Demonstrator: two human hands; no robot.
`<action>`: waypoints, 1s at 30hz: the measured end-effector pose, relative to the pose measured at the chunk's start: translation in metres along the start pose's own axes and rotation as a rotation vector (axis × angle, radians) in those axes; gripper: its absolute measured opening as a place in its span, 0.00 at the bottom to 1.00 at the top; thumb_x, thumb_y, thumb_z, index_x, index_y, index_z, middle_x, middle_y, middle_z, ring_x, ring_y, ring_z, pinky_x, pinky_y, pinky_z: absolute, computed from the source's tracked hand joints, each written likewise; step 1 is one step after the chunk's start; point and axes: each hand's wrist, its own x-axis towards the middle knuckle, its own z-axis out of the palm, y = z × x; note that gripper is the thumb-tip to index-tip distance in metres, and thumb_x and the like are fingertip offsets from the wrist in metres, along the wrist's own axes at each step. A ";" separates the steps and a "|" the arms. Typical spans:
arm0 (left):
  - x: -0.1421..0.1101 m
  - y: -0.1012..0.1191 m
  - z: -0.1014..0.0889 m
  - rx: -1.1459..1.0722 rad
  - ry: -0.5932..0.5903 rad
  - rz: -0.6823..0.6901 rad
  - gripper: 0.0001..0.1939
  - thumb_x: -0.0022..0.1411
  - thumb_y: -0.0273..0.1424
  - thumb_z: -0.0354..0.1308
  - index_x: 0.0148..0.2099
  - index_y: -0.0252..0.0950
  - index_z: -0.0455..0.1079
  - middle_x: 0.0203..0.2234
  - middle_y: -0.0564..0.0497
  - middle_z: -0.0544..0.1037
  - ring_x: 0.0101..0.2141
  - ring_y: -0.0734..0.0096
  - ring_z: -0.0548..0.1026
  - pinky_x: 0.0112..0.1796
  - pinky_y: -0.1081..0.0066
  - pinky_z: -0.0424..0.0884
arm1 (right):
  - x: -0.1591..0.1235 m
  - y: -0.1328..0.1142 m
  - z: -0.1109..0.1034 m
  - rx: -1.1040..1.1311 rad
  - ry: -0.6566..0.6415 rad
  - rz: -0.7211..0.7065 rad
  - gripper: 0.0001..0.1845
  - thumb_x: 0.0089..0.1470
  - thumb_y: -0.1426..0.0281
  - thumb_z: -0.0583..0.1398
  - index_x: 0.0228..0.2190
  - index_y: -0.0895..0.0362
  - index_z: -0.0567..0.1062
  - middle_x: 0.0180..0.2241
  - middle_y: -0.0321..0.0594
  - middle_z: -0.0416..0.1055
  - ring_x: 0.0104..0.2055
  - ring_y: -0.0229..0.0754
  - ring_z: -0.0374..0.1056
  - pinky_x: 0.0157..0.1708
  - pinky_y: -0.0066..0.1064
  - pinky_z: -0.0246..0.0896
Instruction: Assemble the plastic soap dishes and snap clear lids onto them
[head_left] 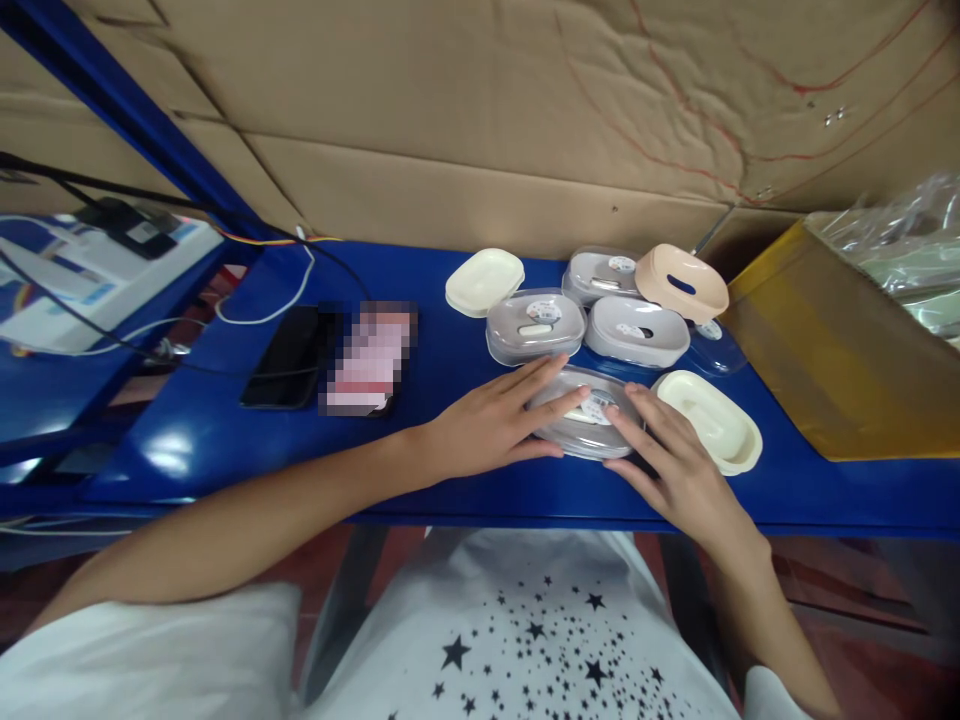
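Note:
A lidded grey soap box (592, 436) with a clear cover and a round label lies on the blue table in front of me. My left hand (506, 415) grips its left side, fingers spread over the cover and thumb at the near edge. From the right, my right hand (671, 450) grips the same box, fingertips on top and thumb low at the front edge. Right beside that hand is a cream soap dish tray (718, 420). Just beyond my left fingertips sits another lidded grey soap box (536, 328).
Behind are a cream tray (485, 280), a lidded box (600, 272), an uncovered grey box (637, 332), a peach one (682, 282) and a clear lid (720, 350). Two phones, one black (289, 360) and one blurred (369, 360), lie left. A carton (817, 350) stands right.

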 end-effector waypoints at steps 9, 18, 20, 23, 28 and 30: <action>0.002 0.001 0.002 0.068 0.004 -0.013 0.32 0.78 0.45 0.60 0.77 0.43 0.60 0.75 0.32 0.60 0.73 0.41 0.63 0.67 0.43 0.70 | -0.002 -0.003 0.000 0.078 -0.027 0.068 0.44 0.70 0.68 0.64 0.78 0.38 0.52 0.78 0.46 0.55 0.78 0.62 0.56 0.71 0.66 0.61; 0.003 0.008 -0.007 0.138 -0.013 -0.077 0.28 0.75 0.47 0.62 0.70 0.42 0.68 0.67 0.33 0.67 0.65 0.39 0.70 0.60 0.42 0.75 | -0.007 0.005 -0.005 0.114 0.029 0.132 0.42 0.69 0.63 0.65 0.76 0.39 0.56 0.76 0.49 0.59 0.75 0.65 0.61 0.69 0.67 0.64; 0.003 0.009 -0.007 0.148 -0.007 -0.108 0.27 0.74 0.47 0.63 0.69 0.42 0.69 0.65 0.34 0.67 0.64 0.39 0.71 0.59 0.43 0.75 | -0.013 0.006 -0.008 0.116 0.113 0.153 0.37 0.69 0.65 0.65 0.73 0.40 0.63 0.73 0.47 0.65 0.72 0.64 0.66 0.67 0.66 0.67; 0.003 0.010 -0.007 0.160 0.015 -0.174 0.29 0.71 0.47 0.65 0.68 0.41 0.71 0.63 0.34 0.67 0.60 0.39 0.72 0.58 0.43 0.76 | -0.020 0.010 -0.014 0.060 0.321 0.190 0.29 0.68 0.69 0.63 0.67 0.40 0.72 0.66 0.45 0.74 0.67 0.64 0.71 0.65 0.65 0.69; 0.002 0.007 -0.009 0.183 0.006 -0.281 0.32 0.66 0.51 0.69 0.66 0.42 0.73 0.60 0.36 0.67 0.55 0.40 0.73 0.55 0.42 0.75 | -0.010 0.043 -0.043 -0.071 0.351 0.294 0.20 0.71 0.68 0.61 0.61 0.48 0.77 0.61 0.50 0.78 0.65 0.62 0.73 0.66 0.61 0.66; 0.002 0.007 -0.010 0.209 0.002 -0.303 0.32 0.66 0.52 0.68 0.65 0.43 0.74 0.60 0.35 0.67 0.55 0.40 0.72 0.55 0.42 0.74 | 0.002 0.067 -0.057 -0.127 0.263 0.300 0.18 0.72 0.67 0.61 0.59 0.52 0.78 0.59 0.54 0.79 0.65 0.59 0.74 0.67 0.52 0.66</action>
